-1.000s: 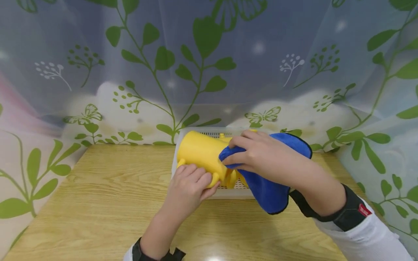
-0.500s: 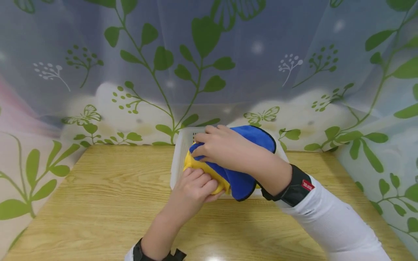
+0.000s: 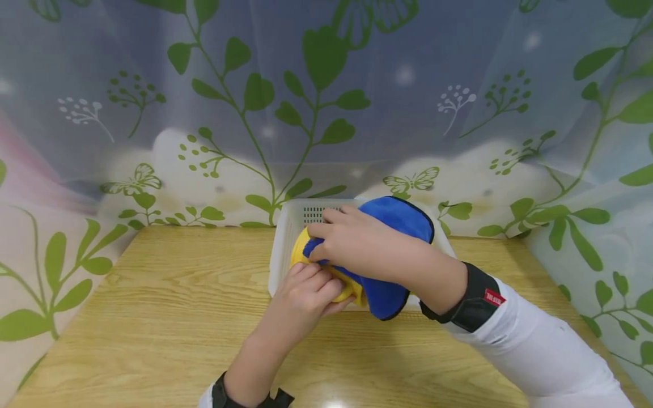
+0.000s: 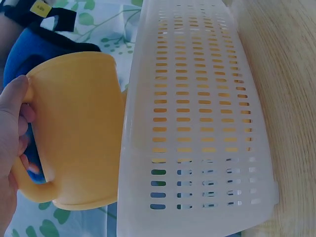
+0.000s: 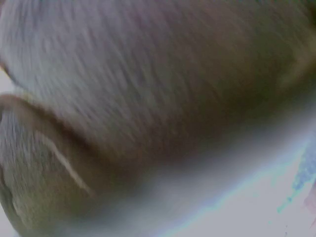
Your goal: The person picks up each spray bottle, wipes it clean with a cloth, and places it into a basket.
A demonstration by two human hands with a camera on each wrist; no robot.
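My left hand [image 3: 303,297] grips the handle of a yellow pitcher [image 4: 79,133], tilted over the white basket [image 3: 275,272]. The left wrist view shows the left hand's fingers curled through that handle at the left edge. My right hand [image 3: 352,235] holds a blue cloth [image 3: 403,218] with dark edging against the pitcher. Much of the pitcher is hidden by the cloth and both hands in the head view. The right wrist view is blurred and filled by close fabric.
The slotted basket stands on a wooden table [image 3: 178,317] near the back. Yellow shapes show through its slots in the left wrist view. A leaf-printed curtain [image 3: 224,141] hangs behind the table and at its sides.
My right hand and the cloth have moved left over the pitcher, covering more of it. The pitcher has turned, so less of its side shows. My left hand keeps its grip.
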